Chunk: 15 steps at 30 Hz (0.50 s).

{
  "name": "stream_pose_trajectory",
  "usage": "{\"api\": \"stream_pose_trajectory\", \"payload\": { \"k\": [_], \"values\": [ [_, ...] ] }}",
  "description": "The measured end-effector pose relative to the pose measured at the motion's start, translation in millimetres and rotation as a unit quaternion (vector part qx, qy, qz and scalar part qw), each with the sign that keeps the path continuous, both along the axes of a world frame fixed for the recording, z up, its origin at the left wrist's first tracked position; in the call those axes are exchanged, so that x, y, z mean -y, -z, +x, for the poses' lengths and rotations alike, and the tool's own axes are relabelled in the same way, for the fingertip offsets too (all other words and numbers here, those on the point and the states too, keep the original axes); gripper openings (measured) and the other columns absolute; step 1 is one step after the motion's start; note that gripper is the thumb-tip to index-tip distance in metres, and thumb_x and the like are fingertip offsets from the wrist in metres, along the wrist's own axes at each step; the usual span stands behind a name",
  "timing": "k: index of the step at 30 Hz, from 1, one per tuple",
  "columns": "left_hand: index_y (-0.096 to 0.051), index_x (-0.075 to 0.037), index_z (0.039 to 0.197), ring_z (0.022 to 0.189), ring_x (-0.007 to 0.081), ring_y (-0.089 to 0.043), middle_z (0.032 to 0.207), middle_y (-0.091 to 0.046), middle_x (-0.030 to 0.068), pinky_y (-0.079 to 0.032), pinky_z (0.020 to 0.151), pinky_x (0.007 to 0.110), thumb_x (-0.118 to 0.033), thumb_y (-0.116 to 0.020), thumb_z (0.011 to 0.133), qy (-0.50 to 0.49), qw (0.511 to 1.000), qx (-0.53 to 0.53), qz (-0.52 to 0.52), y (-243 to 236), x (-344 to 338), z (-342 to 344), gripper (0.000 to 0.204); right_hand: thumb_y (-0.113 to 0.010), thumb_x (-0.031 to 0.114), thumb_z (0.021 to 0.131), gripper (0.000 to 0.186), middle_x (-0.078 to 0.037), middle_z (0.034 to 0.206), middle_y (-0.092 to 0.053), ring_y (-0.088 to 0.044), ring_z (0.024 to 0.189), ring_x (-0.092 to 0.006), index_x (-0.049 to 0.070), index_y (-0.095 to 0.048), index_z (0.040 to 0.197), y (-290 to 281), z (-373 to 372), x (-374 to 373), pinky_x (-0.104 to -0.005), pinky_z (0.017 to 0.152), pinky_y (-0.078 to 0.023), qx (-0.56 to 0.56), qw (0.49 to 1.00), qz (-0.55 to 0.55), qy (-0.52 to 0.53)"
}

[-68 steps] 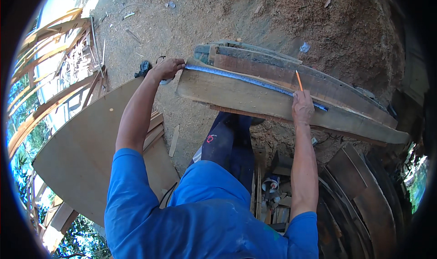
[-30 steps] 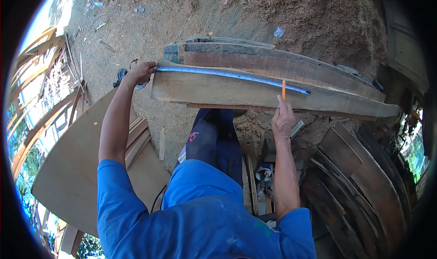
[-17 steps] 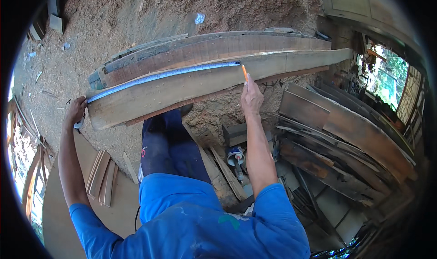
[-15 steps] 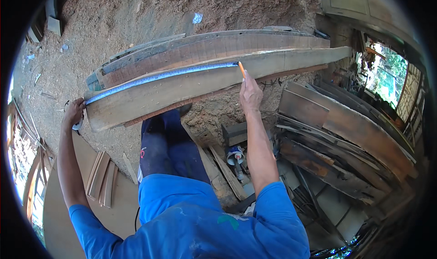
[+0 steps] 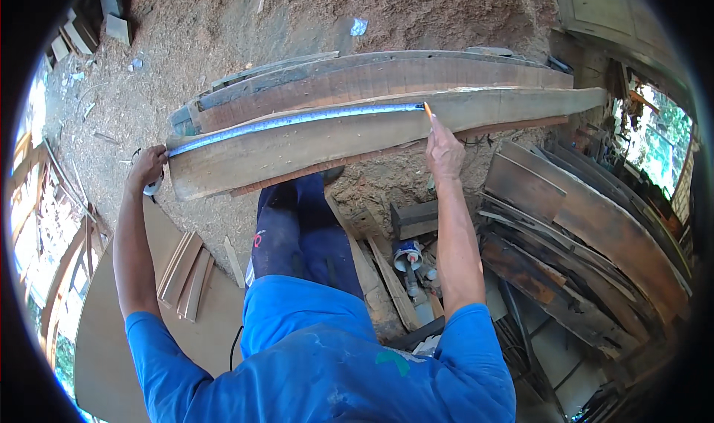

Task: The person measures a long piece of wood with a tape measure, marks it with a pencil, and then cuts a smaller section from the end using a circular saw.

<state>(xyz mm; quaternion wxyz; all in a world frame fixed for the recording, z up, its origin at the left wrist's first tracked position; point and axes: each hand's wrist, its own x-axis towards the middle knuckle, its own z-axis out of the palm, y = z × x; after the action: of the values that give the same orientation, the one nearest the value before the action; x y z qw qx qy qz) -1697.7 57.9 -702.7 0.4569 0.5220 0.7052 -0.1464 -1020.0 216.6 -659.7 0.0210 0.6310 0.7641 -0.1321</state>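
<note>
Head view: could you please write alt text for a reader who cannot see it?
A person's left hand holds a tape measure stretched along a long wooden plank, while the right hand holds an orange pencil at the tape's far end. Dark boards are piled at right.

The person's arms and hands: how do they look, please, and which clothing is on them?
The left arm and right arm are bare below the short blue sleeves of a T-shirt, which carries a green mark. The left hand and right hand show no gloves.
</note>
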Motion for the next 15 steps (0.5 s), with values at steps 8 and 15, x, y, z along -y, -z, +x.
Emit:
{"api": "stream_pose_trajectory", "payload": {
  "k": [8,15],
  "values": [
    [-0.061,0.004,0.088,0.082,0.0405,-0.063,0.082,-0.064,0.0239,-0.047,0.073,0.046,-0.023,-0.053,0.095,-0.010,1.000,0.014,0.001,7.2,1.2,-3.2,0.029,-0.061,0.012,0.090,0.036,-0.015,0.087,-0.068,-0.067,0.076,-0.0366,0.012,-0.064,0.127,4.5,3.1,-0.7,-0.0464,0.066,-0.054,-0.011,0.999,0.034,-0.022],
    [-0.061,0.003,0.091,0.084,0.0407,-0.063,0.086,-0.065,0.0241,-0.047,0.074,0.047,-0.021,-0.052,0.096,0.004,1.000,-0.011,-0.021,3.3,-3.9,-0.8,0.027,-0.061,0.012,0.091,0.034,-0.016,0.092,-0.069,-0.067,0.077,-0.0364,0.010,-0.064,0.125,-8.6,6.5,8.4,-0.0465,0.067,-0.054,0.025,0.999,-0.038,0.007]
  ]
}}
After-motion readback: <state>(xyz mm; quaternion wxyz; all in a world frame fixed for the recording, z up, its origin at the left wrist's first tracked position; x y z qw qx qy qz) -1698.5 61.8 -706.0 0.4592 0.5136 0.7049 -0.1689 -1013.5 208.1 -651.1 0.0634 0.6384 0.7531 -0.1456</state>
